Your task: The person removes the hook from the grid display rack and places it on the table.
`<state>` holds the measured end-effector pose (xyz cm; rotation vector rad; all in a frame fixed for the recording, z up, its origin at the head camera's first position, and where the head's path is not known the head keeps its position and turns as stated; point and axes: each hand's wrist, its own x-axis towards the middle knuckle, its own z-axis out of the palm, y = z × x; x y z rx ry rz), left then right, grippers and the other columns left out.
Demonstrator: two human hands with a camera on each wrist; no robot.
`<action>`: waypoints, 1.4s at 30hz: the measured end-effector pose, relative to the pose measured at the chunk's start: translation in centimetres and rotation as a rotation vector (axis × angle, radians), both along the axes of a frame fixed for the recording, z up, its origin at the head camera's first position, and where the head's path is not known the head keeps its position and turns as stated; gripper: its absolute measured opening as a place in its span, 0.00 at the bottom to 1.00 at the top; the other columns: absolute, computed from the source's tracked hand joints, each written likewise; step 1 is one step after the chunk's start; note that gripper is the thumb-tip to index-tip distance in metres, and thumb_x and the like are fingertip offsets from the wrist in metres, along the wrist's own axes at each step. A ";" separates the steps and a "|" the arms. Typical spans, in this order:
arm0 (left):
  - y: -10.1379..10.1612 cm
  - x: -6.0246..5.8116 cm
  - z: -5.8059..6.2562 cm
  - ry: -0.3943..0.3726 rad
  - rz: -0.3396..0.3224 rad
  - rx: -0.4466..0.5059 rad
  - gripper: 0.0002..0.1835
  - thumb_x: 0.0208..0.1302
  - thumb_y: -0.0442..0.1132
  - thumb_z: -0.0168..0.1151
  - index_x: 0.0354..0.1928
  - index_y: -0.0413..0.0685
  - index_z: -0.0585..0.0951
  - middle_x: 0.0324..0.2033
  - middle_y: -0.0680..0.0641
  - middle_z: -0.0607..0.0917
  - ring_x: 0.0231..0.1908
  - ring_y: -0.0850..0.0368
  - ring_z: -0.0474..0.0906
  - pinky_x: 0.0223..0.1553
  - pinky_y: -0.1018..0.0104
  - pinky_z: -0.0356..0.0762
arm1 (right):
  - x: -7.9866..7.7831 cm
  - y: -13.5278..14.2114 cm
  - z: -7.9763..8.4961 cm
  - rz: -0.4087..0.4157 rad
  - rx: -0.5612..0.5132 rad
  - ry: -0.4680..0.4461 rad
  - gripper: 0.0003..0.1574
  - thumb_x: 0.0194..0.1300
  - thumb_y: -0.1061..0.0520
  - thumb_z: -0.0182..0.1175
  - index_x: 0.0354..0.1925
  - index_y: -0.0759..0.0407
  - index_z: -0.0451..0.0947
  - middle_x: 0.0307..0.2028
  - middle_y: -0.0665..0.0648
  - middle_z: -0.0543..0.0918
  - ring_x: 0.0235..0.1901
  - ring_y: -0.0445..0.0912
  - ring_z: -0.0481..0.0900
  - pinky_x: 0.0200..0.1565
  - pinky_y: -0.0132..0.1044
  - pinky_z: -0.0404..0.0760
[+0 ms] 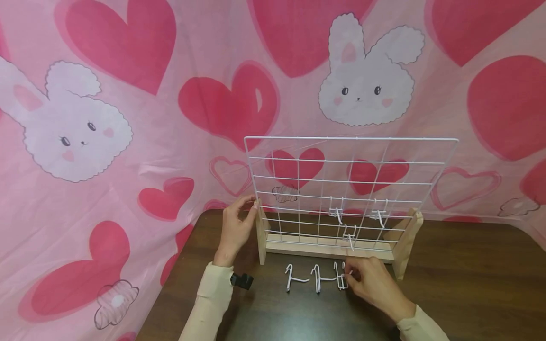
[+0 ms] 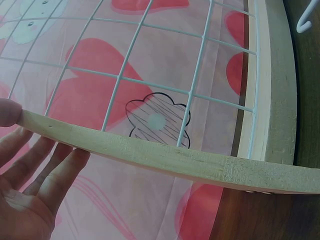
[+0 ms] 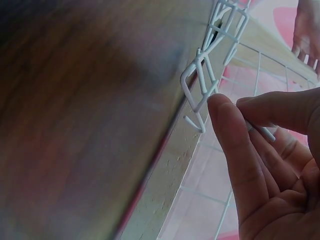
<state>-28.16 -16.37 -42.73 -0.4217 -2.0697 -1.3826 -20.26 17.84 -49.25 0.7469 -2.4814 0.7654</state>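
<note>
A white wire grid [image 1: 281,180] stands tilted in a pale wooden stand. My left hand [image 1: 236,229] grips the stand's left side post [image 2: 165,160], with the thumb on one face and the fingers against the other. Low in front of the stand, my right hand [image 1: 375,284] pinches a white wire hook [image 3: 190,97] by its prong, between thumb and fingertips. Beside it on the table lie two more white hooks, a middle hook [image 1: 317,278] and a left hook [image 1: 289,278]. Three hooks hang on the grid, including an upper right hook [image 1: 378,215].
A dark wooden table [image 1: 469,284] lies under everything. The stand's right side post [image 1: 407,244] rises just behind my right hand. A pink cloth [image 1: 298,109] with hearts and rabbits hangs behind the table and along its left side.
</note>
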 end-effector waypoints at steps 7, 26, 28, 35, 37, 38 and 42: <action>-0.1 0.1 0.0 -0.012 -0.001 0.010 0.11 0.67 0.29 0.66 0.50 0.35 0.87 0.44 0.37 0.92 0.42 0.41 0.90 0.40 0.72 0.84 | -0.2 0.2 -0.2 0.008 -0.004 -0.013 0.24 0.41 0.70 0.73 0.19 0.40 0.75 0.18 0.33 0.78 0.21 0.24 0.69 0.25 0.24 0.69; 0.0 0.2 0.0 -0.002 -0.001 0.001 0.12 0.67 0.29 0.66 0.51 0.34 0.87 0.43 0.37 0.92 0.41 0.41 0.90 0.40 0.71 0.83 | -1.0 2.9 0.3 -0.026 0.162 -0.171 0.19 0.47 0.62 0.77 0.18 0.41 0.79 0.20 0.36 0.78 0.24 0.28 0.66 0.27 0.29 0.69; 0.0 0.3 -0.1 -0.006 -0.002 0.004 0.12 0.67 0.29 0.66 0.51 0.34 0.86 0.43 0.37 0.92 0.41 0.41 0.90 0.40 0.70 0.83 | -1.0 3.1 0.3 -0.020 0.197 -0.183 0.18 0.47 0.62 0.76 0.19 0.41 0.80 0.20 0.36 0.77 0.24 0.28 0.66 0.27 0.30 0.69; 0.0 0.2 -0.2 -0.004 -0.001 0.007 0.12 0.67 0.29 0.67 0.51 0.34 0.87 0.43 0.37 0.92 0.41 0.41 0.90 0.39 0.68 0.85 | -0.9 3.1 0.3 -0.063 0.300 -0.202 0.18 0.47 0.62 0.77 0.20 0.40 0.79 0.20 0.36 0.76 0.23 0.31 0.68 0.26 0.31 0.68; 0.0 0.2 -0.1 -0.006 -0.002 0.008 0.12 0.67 0.29 0.67 0.51 0.35 0.87 0.43 0.37 0.92 0.41 0.40 0.90 0.39 0.69 0.84 | -0.8 3.1 0.3 -0.085 0.312 -0.205 0.19 0.47 0.62 0.77 0.19 0.40 0.79 0.20 0.37 0.76 0.23 0.31 0.69 0.26 0.31 0.69; 0.0 0.2 -0.1 -0.008 -0.002 0.007 0.12 0.67 0.29 0.67 0.51 0.35 0.87 0.43 0.37 0.92 0.41 0.40 0.90 0.39 0.69 0.84 | -0.8 3.0 0.3 -0.093 0.316 -0.205 0.19 0.47 0.62 0.76 0.19 0.40 0.79 0.21 0.37 0.76 0.23 0.32 0.69 0.26 0.32 0.69; 0.1 0.2 0.0 -0.009 -0.005 0.008 0.12 0.68 0.30 0.67 0.51 0.35 0.87 0.43 0.37 0.92 0.40 0.40 0.89 0.39 0.68 0.85 | -0.6 2.9 0.1 -0.117 0.333 -0.196 0.20 0.45 0.62 0.77 0.18 0.39 0.78 0.22 0.38 0.78 0.24 0.34 0.72 0.26 0.34 0.71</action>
